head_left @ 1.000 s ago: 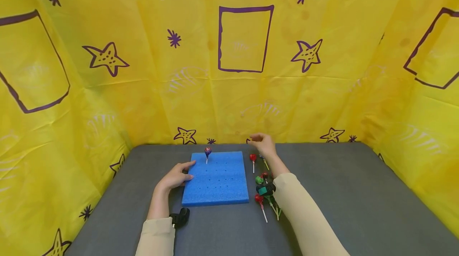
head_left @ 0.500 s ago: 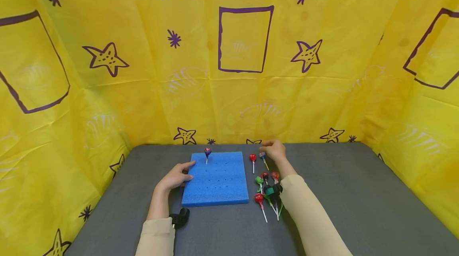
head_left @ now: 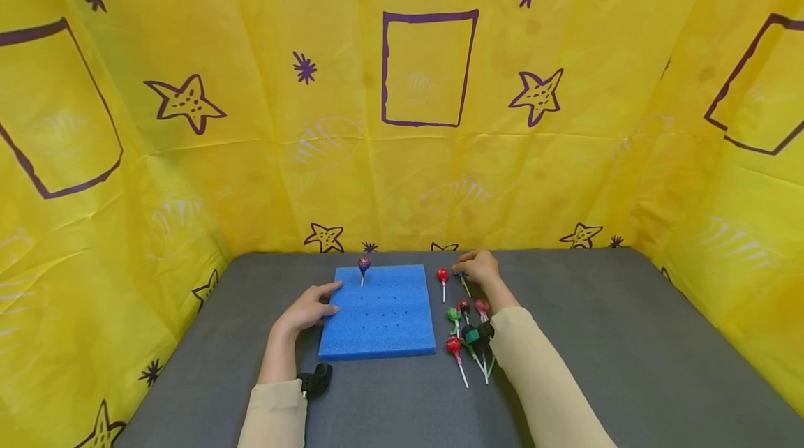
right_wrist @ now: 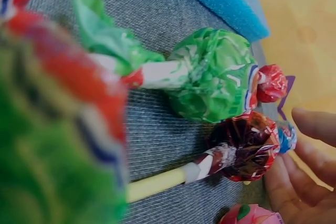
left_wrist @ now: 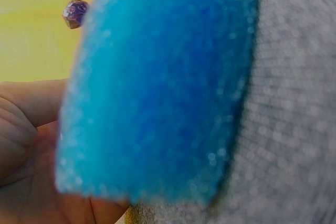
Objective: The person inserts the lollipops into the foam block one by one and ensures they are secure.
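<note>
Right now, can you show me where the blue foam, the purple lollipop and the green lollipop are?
Blue foam (head_left: 380,322): head view, middle of its top face.
Purple lollipop (head_left: 363,264): head view, its wrapped head, standing in the foam.
Green lollipop (right_wrist: 212,82): right wrist view, its wrapped head.

Yellow cloth walls (purple stars, rectangles), grey tabletop.

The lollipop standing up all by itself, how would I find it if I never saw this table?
Find the blue foam board on the grey table, with the left hand at its edge. Near its far edge stands a purple-wrapped lollipop. It alone is upright; the others lie flat to the right.
</note>
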A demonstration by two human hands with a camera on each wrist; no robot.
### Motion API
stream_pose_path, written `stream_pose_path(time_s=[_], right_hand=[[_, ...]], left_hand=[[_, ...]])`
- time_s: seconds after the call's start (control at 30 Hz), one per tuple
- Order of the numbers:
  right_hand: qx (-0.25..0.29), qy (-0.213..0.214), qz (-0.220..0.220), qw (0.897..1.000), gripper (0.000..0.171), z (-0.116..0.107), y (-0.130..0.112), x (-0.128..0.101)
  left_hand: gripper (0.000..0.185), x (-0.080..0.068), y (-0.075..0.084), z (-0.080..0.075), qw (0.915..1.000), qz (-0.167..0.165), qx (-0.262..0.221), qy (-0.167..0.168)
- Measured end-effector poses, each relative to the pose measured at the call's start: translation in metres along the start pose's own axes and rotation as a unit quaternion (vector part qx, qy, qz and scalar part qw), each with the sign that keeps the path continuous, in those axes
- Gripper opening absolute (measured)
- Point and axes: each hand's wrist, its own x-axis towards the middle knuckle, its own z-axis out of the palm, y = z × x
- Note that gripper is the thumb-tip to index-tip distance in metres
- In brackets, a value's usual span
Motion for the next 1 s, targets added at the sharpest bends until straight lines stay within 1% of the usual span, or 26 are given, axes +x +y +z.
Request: stream_pose_path(time_s=[0.17, 0.27, 0.43, 0.53, 0.63, 1.0], right_hand=[[-0.012, -0.005, 0.012, 1.000, 0.037, -0.001, -0.002, 0.000], [-0.018, -0.004, 0.010, 1.000, 0.035, -0.001, -0.002, 0.000], [-0.028, 0.004, 0.005, 1.000, 0.030, -0.001, 0.000, -0.001], [-0.036, 0.007, 0.003, 0.999, 0.029, 0.001, 0.002, -0.001], [-0.043, 0.007, 0.000, 0.999, 0.029, 0.001, 0.004, -0.001], [-0.028, 0.010, 0.001, 1.000, 0.032, 0.002, 0.010, 0.006]], left_hand=[[0.059, 0.000, 0.001, -0.001, 1.0000, 0.004, -0.001, -0.002], [0.059, 0.000, 0.001, -0.002, 1.0000, 0.006, -0.003, 0.000], [0.059, -0.001, 0.000, -0.001, 1.0000, -0.002, -0.006, 0.003], [0.059, -0.003, 0.001, 0.000, 1.0000, -0.006, -0.006, 0.005], [0.059, -0.004, 0.002, 0.000, 1.0000, -0.003, -0.004, 0.006], [0.059, -0.003, 0.001, 0.000, 1.0000, -0.002, -0.006, 0.006]])
